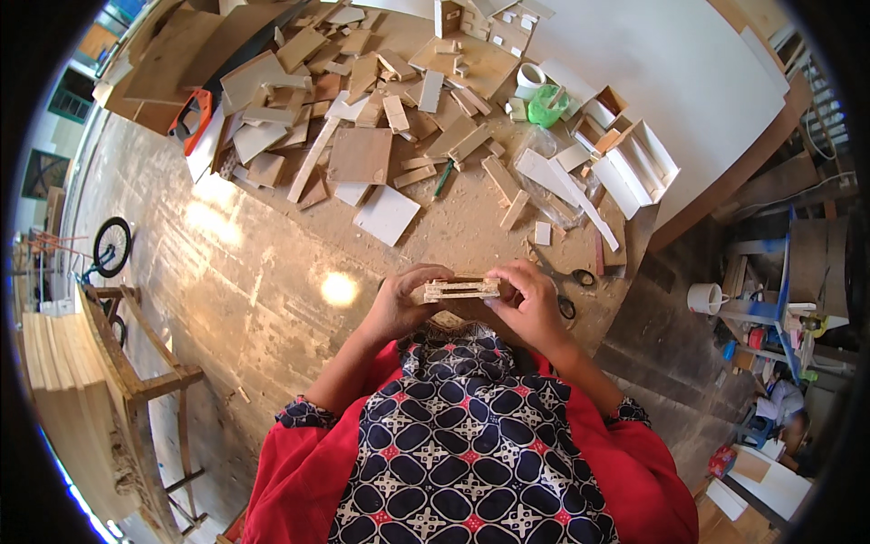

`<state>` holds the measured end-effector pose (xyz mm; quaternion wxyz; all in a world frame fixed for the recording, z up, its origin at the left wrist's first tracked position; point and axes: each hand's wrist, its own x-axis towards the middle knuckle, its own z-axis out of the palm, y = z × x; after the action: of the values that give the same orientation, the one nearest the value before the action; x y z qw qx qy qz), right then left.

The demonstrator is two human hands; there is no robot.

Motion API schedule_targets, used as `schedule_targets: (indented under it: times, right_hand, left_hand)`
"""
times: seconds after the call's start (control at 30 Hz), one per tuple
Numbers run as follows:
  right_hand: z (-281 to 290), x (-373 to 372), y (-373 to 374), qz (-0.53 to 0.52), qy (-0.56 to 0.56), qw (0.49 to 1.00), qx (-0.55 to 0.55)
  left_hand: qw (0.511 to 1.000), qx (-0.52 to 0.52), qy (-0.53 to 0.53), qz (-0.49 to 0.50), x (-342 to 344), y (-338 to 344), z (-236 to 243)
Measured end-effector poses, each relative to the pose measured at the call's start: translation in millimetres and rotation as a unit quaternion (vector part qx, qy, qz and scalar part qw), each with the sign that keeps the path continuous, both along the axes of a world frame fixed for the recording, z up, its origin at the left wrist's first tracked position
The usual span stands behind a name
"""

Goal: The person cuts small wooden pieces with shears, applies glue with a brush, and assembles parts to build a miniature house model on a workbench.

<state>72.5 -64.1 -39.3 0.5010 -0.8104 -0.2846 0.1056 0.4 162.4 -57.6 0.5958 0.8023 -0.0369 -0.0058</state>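
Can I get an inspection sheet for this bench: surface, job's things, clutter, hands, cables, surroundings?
Surface: wooden workbench, dusty, sunlit patches; white sheet covers its far right part.
Job's things: small pale wooden slat assembly, held level above the bench edge.
Clutter: heap of wood offcuts, green-handled tool, scissors, tape roll, green bag, open white box, orange power tool.
Hands: left hand and right hand grip the assembly's ends with the fingers.
Cables: nothing seen.
Surroundings: wooden frame rack, bicycle wheel, white cup, shelving at right.
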Motion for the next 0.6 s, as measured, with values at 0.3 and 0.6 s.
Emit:
schedule_targets:
  times: [0.3, 0.6]
  right_hand:
    - [-6, -3, -2, -0.002, -0.027, 1.000, -0.001]
    - [-3, -3, -2, 0.002, -0.013, 1.000, 0.004]
  left_hand:
    - [0.998, -0.037, 0.036, 0.027, -8, -6, -11]
    - [0.996, -0.063, 0.044, 0.036, -9, -9, -6]
